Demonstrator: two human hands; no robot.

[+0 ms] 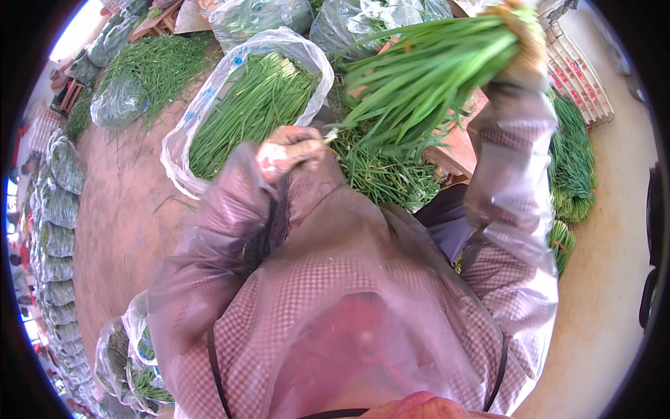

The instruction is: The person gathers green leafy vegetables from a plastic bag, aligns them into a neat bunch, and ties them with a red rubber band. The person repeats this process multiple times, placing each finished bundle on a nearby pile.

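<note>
My right hand (525, 50), blurred at the upper right, grips a large bunch of long flat green leaves that look like garlic chives (434, 78). The bunch is held by its pale root end, and its leaf tips fan out to the left. In front of my body, my left hand (292, 152) is curled with the fingers closed. A thin pale stalk (331, 137) sticks out at its fingertips. Just beyond this hand lies an open clear plastic bag (175, 152), packed with green chives (256, 105).
Loose green trimmings (392, 167) are heaped before my lap, beside a low wooden bench (455, 154). Filled plastic bags (261, 21) stand at the back; more bags (57, 204) line the left. Tied chive bundles (570, 152) and a white slatted crate (578, 73) are at right.
</note>
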